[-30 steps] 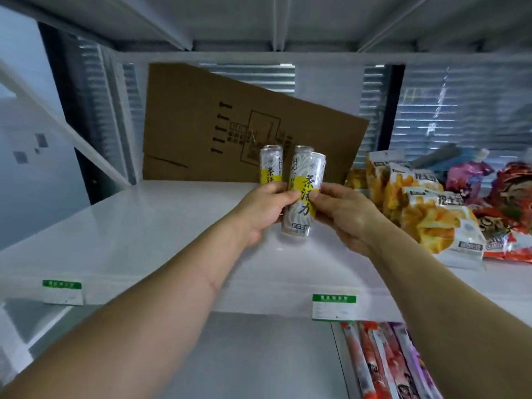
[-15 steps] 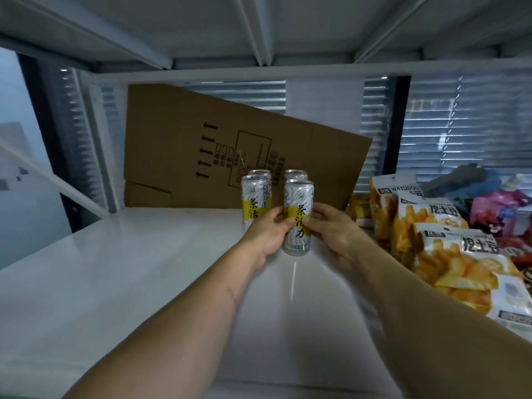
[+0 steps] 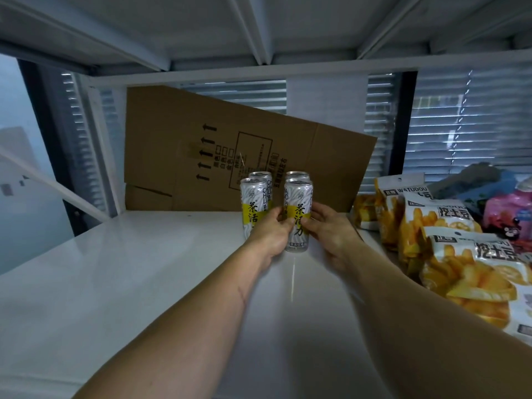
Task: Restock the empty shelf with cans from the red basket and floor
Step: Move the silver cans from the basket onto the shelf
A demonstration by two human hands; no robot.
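front can upright, both hands gripping

One cam only — on my head, so no second view to overlap with. It faces forward and slightly down into the white shelf bay, close in: both my forearms run up from the bottom edge to the centre of frame. Wide-angle, edges bend. Underside of the upper shelf fills the top, cardboard sheet at the back is dead ahead, snack bags sit at the right edge.
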